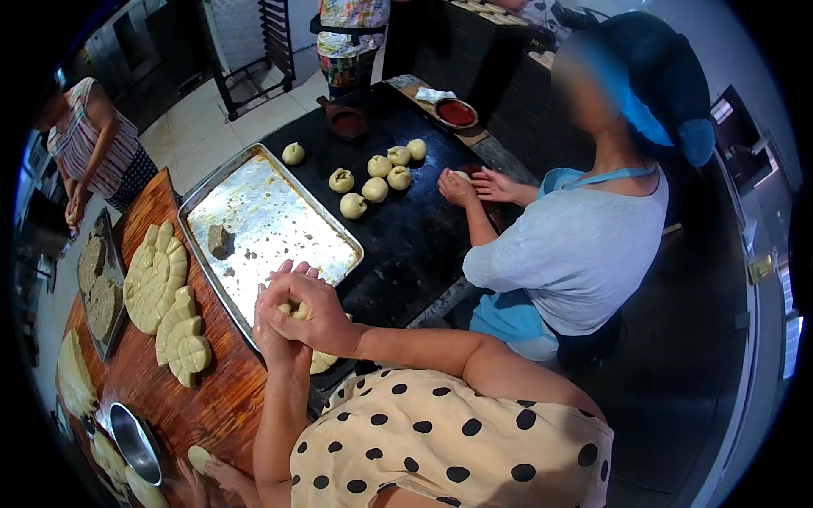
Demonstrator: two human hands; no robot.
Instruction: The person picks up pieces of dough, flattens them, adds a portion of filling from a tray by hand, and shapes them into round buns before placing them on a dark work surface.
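My left hand (276, 326) and my right hand (318, 315) are cupped together around a small pale dough piece (292, 310), partly hidden by my fingers. They are over the near edge of a metal tray (355, 256), which holds a brown lump of filling (218, 240) and crumbs. On the black worktop (389, 271) beyond, several round filled dough balls (375, 189) sit in a loose group. To the left, scored dough slabs (157, 284) lie on the wooden table (212, 423).
A co-worker (576, 237) at my right shapes dough; another (93, 135) stands far left by a filling tray (105, 313). Someone's hands (224, 478) press dough near a steel bowl (135, 440). Red dish (455, 113), brown pot (345, 123) and rack (275, 42) stand beyond.
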